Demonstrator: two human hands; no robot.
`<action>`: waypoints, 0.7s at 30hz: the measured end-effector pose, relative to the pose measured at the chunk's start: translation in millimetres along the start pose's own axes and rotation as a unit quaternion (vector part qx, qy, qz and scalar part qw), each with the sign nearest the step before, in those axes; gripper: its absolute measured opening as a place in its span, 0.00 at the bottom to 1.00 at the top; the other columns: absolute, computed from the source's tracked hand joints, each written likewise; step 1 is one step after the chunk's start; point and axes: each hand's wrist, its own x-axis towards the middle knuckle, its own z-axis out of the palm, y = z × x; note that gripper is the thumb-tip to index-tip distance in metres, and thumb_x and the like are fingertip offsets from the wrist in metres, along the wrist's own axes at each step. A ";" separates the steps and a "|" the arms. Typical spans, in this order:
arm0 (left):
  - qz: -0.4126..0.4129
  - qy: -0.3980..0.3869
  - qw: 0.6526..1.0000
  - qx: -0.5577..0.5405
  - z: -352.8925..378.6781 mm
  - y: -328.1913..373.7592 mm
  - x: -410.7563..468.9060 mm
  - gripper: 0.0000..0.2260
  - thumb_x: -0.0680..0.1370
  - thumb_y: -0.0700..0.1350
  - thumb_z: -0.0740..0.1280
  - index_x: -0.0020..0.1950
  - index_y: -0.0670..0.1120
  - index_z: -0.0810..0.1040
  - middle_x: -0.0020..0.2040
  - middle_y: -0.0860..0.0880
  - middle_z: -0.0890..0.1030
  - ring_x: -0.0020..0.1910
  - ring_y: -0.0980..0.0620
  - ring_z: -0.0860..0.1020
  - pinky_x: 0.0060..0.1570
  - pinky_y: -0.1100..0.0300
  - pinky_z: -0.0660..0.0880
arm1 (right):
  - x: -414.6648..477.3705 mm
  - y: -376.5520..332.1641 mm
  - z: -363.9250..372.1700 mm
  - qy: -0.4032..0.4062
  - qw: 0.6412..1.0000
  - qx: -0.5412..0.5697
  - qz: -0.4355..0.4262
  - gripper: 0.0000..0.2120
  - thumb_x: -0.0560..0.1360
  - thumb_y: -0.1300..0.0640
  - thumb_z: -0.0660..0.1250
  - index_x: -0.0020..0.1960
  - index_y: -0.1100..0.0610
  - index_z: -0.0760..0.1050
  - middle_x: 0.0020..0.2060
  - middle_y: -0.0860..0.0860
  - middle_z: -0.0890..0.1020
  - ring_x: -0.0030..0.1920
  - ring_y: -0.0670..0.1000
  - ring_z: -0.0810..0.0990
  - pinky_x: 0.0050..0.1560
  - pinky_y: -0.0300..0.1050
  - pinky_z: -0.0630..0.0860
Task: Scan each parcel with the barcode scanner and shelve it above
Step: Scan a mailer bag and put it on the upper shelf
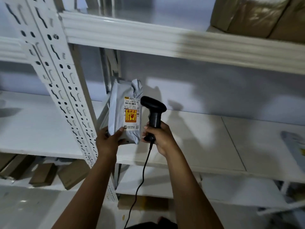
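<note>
While left hand [108, 141] grips grey parcel [123, 111], right hand [158, 138] clasps scanner [154, 111]; label [132, 113] reads "540A".

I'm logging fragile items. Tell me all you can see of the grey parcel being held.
The parcel is a soft grey plastic mailer, crumpled and bunched at its top. It stands upright over the shelf, label forward, with a yellow-and-red sticker showing a broken glass. The left hand grips its lower edge; the scanner sits close beside it.
</note>
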 end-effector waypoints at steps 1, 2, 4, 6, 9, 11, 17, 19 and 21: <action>0.008 -0.008 1.000 0.001 -0.9 -0.8 -0.9 0.15 0.76 0.36 0.76 0.62 0.38 0.78 0.56 0.37 0.82 0.47 0.42 0.85 0.36 0.57 0.84 | -1.4 -0.9 2.0 0.002 1.000 -0.004 -0.001 0.06 0.75 0.69 0.71 0.46 0.59 0.76 0.34 0.56 0.82 0.38 0.58 0.82 0.54 0.66 0.80; 0.016 -0.015 1.000 0.006 -2.4 -2.6 -1.1 0.15 0.76 0.36 0.76 0.61 0.38 0.79 0.56 0.38 0.82 0.47 0.41 0.85 0.37 0.56 0.84 | -2.8 -1.5 3.9 0.006 1.000 -0.008 -0.001 0.07 0.74 0.69 0.71 0.44 0.59 0.76 0.33 0.56 0.81 0.37 0.58 0.81 0.55 0.66 0.80; 0.026 -0.023 0.999 0.015 -4.3 -6.0 0.0 0.17 0.75 0.37 0.77 0.63 0.38 0.80 0.57 0.37 0.82 0.49 0.39 0.85 0.40 0.53 0.85 | -5.8 -3.3 5.6 0.015 1.000 -0.010 -0.002 0.08 0.72 0.71 0.70 0.40 0.60 0.76 0.31 0.57 0.81 0.36 0.59 0.80 0.54 0.63 0.80; 0.027 -0.026 0.999 0.017 -4.5 -9.5 0.8 0.18 0.75 0.37 0.78 0.64 0.38 0.80 0.58 0.36 0.82 0.52 0.36 0.85 0.42 0.50 0.85 | -9.7 -5.2 4.3 0.023 1.000 -0.012 -0.005 0.09 0.71 0.72 0.70 0.38 0.60 0.76 0.30 0.57 0.81 0.36 0.60 0.80 0.50 0.56 0.80; 0.022 -0.027 0.999 0.016 -2.8 -12.5 -0.7 0.16 0.76 0.37 0.77 0.62 0.39 0.80 0.58 0.36 0.82 0.51 0.37 0.84 0.40 0.53 0.85 | -15.1 -4.9 0.6 0.026 0.999 -0.031 -0.008 0.08 0.72 0.71 0.70 0.41 0.60 0.76 0.31 0.56 0.81 0.36 0.60 0.82 0.44 0.49 0.80; 0.020 -0.030 0.999 0.016 -1.7 -14.4 -2.7 0.17 0.76 0.37 0.76 0.63 0.39 0.79 0.58 0.36 0.82 0.49 0.39 0.84 0.38 0.56 0.84 | -17.9 -4.7 -1.6 0.033 0.999 -0.034 -0.006 0.09 0.73 0.71 0.70 0.47 0.59 0.74 0.30 0.54 0.81 0.33 0.57 0.81 0.42 0.51 0.80; -0.007 -0.032 0.999 0.010 -4.4 -25.4 -5.1 0.18 0.76 0.38 0.77 0.65 0.38 0.79 0.59 0.36 0.82 0.52 0.37 0.85 0.40 0.54 0.85 | -25.6 -4.5 -8.4 0.007 1.000 0.009 -0.009 0.04 0.79 0.64 0.69 0.52 0.60 0.75 0.30 0.57 0.77 0.28 0.57 0.76 0.50 0.62 0.79; -0.007 -0.032 0.999 0.011 -4.4 -29.0 -5.1 0.19 0.76 0.39 0.77 0.65 0.38 0.79 0.59 0.36 0.82 0.53 0.36 0.84 0.41 0.54 0.85 | -28.8 -6.5 -9.8 -0.001 1.000 0.025 0.004 0.03 0.80 0.62 0.68 0.52 0.60 0.75 0.31 0.58 0.76 0.28 0.57 0.75 0.47 0.59 0.79; -0.006 -0.034 0.999 0.011 -4.8 -33.1 -4.3 0.19 0.76 0.39 0.77 0.65 0.38 0.79 0.59 0.36 0.82 0.53 0.36 0.85 0.41 0.53 0.85 | -31.3 -7.5 -11.4 -0.006 0.999 0.032 0.010 0.02 0.80 0.62 0.68 0.51 0.60 0.75 0.31 0.57 0.75 0.28 0.55 0.74 0.41 0.54 0.81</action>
